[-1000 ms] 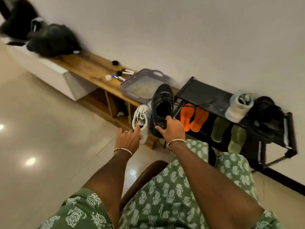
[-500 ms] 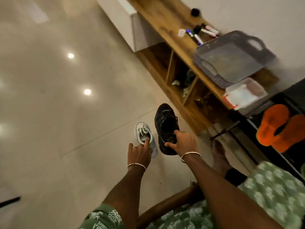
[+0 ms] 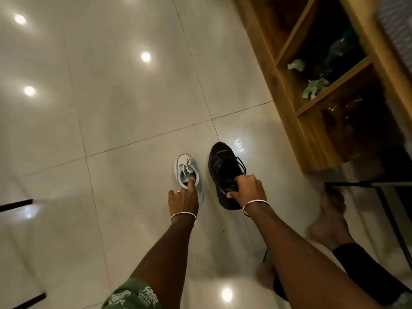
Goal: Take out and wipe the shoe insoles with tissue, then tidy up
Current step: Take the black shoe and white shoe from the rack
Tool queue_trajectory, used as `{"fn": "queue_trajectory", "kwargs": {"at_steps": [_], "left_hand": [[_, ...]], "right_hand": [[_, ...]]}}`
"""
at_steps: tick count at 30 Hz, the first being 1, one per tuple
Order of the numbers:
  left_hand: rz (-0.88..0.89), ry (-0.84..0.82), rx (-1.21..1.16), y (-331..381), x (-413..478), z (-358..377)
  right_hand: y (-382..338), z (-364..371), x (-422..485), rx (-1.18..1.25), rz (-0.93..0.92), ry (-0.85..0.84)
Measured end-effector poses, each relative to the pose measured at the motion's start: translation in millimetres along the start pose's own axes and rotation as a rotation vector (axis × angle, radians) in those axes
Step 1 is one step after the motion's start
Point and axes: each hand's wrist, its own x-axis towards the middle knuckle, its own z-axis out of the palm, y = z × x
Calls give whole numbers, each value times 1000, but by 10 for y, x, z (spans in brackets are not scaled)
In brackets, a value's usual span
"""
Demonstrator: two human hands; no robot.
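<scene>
A small white lace-up shoe (image 3: 186, 168) and a larger black lace-up shoe (image 3: 223, 161) are side by side, low over the glossy tiled floor (image 3: 124, 108), toes pointing away from me. My left hand (image 3: 184, 200) holds the white shoe at its heel, with the index finger hooked inside the opening. My right hand (image 3: 248, 189) grips the black shoe's heel collar, thumb on the outer side. The insoles are hidden inside the shoes. No tissue is in view.
A wooden shelf unit (image 3: 287, 90) runs along the right, with crumpled paper (image 3: 296, 64) in its cubbies. A black metal rack frame (image 3: 367, 185) stands at the right, my bare foot (image 3: 330, 210) beside it. A dark bar (image 3: 15, 204) lies at the left edge.
Both hands have carried the two shoes down from in front of the shoe rack to floor level. My view has tilted down, so the rack top and tray have left the frame.
</scene>
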Motion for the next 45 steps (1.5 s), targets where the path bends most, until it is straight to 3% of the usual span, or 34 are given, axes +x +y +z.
{"fn": "queue_trajectory", "kwargs": {"at_steps": [3,6,9,12,15,19,23,30,35,41,45], "left_hand": [[-47,-122,50,86,50,177],[-26,-112,82,157,146,421],[-61,-149,-55,187,199,572],[-221,-299,-268,197,188,720],[-271,-442,-389,216,139,820],[-323,-385,-399,273,89,750],[-350,-302,-430,387,75,495],[-230,-183,-507,700,-20,-30],[-32,-48,-463,980,-168,-531],[244,107,-336,1449,-620,-1188],[436,226,-288,1873,-1055,-1608]], "right_hand": [[31,218,210,-11,-20,-14],[50,461,360,-24,-29,-30],[99,643,444,-42,-15,-52],[156,771,522,22,0,-98],[165,837,571,113,-53,-144],[98,771,612,259,-72,-83],[167,585,630,388,35,-44],[603,104,294,402,180,13],[852,-375,-182,401,200,115],[1208,-905,-1006,492,218,322],[1501,-1197,-1664,612,210,550]]}}
